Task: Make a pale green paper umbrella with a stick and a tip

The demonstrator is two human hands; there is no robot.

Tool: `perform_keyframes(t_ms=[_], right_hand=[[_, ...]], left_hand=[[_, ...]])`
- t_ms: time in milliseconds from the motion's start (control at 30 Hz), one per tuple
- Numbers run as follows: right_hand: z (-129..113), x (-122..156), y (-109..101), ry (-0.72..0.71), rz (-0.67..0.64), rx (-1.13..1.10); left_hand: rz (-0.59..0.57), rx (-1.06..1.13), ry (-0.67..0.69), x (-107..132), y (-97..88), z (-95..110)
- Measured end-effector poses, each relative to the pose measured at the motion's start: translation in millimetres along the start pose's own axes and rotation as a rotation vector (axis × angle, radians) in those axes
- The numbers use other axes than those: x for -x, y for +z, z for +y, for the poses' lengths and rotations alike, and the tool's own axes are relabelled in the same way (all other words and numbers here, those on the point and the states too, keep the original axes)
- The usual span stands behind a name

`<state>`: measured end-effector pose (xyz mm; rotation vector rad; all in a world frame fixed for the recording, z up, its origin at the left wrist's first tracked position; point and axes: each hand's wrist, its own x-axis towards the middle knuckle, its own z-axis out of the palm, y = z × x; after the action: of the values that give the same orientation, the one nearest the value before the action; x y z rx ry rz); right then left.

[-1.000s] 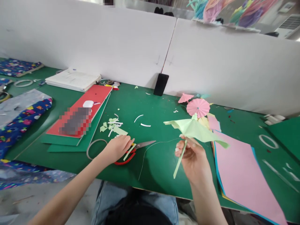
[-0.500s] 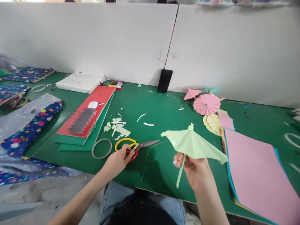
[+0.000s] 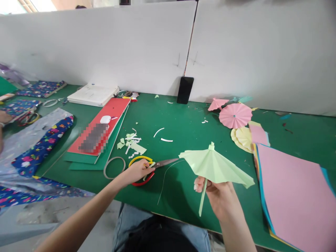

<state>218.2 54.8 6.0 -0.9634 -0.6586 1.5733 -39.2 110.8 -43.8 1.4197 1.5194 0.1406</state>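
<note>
the green paper umbrella (image 3: 214,164) has dipped, held in the right fingers (image 3: 200,182).

Left arm's (image 3: 86,204) reaching out long and low, left hand (image 3: 138,171) knuckles-up with fingers pinched. Right forearm's (image 3: 236,224) tilted up, right hand (image 3: 219,197) raised, fingers (image 3: 198,183) curled in.

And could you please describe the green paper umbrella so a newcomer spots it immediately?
At the green table, find the right hand, right of the scissors. The umbrella spreads above that hand, stick pointing down; unlike the pink disc beyond, it is green and held.
</note>
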Motion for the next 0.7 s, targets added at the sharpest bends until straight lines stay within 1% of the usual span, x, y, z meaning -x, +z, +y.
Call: perform_keyframes(t_ms=[167, 267, 333, 400, 433, 500, 567, 633, 700], right_hand=[[0.9, -3.8, 3.2, 0.023, -0.005, -0.016], [-0.2, -5.0, 8.8, 0.037, -0.006, -0.037], [-2.5, -5.4, 13.8, 0.052, 0.001, -0.063], [-5.8, -6.3, 18.8, 0.069, -0.005, -0.068], [-7.6, -6.9, 21.2, 0.07, -0.02, -0.064], [-10.7, -8.1, 25.7, 0.067, -0.064, -0.061], [-12.6, -8.6, 30.0, 0.058, -0.107, -0.063], [-13.0, -8.1, 34.2, 0.048, -0.139, -0.055], [-12.4, -6.7, 38.1, 0.038, -0.157, -0.037]], left_hand=[[-0.179, 0.173, -0.057, -3.7, -11.2, 9.9], [-0.23, 0.265, -0.02, 0.9, -18.9, 22.0], [-0.205, 0.311, 0.044, 13.2, -25.0, 34.8], [-0.143, 0.333, 0.134, 33.1, -31.3, 49.2], [-0.094, 0.3, 0.235, 45.0, -33.9, 56.2], [-0.091, 0.213, 0.485, 69.1, -35.7, 69.1], [-0.087, 0.193, 0.612, 88.9, -31.0, 80.2], [0.005, 0.235, 0.657, 100.6, -20.4, 90.1], [0.102, 0.187, 0.689, 103.5, -8.1, 98.5]])
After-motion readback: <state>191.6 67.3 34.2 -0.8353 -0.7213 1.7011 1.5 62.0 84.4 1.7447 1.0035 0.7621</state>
